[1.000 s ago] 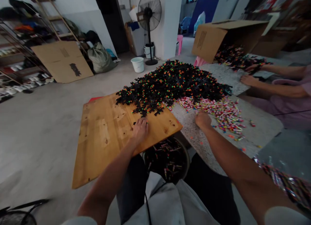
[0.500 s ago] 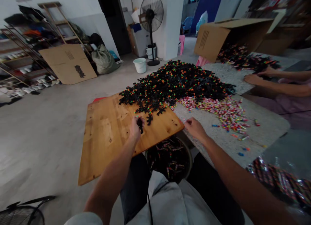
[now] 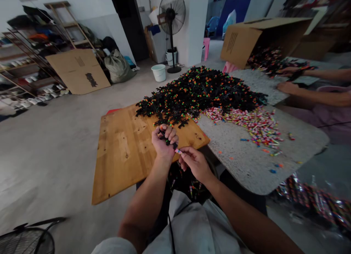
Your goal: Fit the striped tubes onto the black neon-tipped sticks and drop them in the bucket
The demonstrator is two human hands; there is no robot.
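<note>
My left hand point(image 3: 164, 146) is closed around a black toy gun point(image 3: 168, 141) with orange and green bits, palm turned up over the wooden board point(image 3: 115, 155). The fingers partly hide it, so I cannot tell whether there is more than one. My right hand point(image 3: 196, 163) pinches a small candy tube point(image 3: 178, 151), pink and white, with its end against or very close to the toy gun's lower end. Just beyond both hands rises a big pile of black toy guns point(image 3: 203, 89). Beside it, loose candy tubes point(image 3: 255, 124) lie on the speckled stone table point(image 3: 236, 160).
Below my hands, between my knees, a tub holds finished-looking black pieces point(image 3: 183, 179). Across the table a co-worker's hands point(image 3: 287, 87) handle pieces near a tipped cardboard box point(image 3: 241, 41). Wrapped packs point(image 3: 315, 199) lie at the right. A fan point(image 3: 171, 16) and white bucket point(image 3: 159, 73) stand behind.
My left hand has moved right and turned palm up with the toy gun. My right hand has come left from the stone table's edge to meet it, a candy tube now visible in its fingers.
</note>
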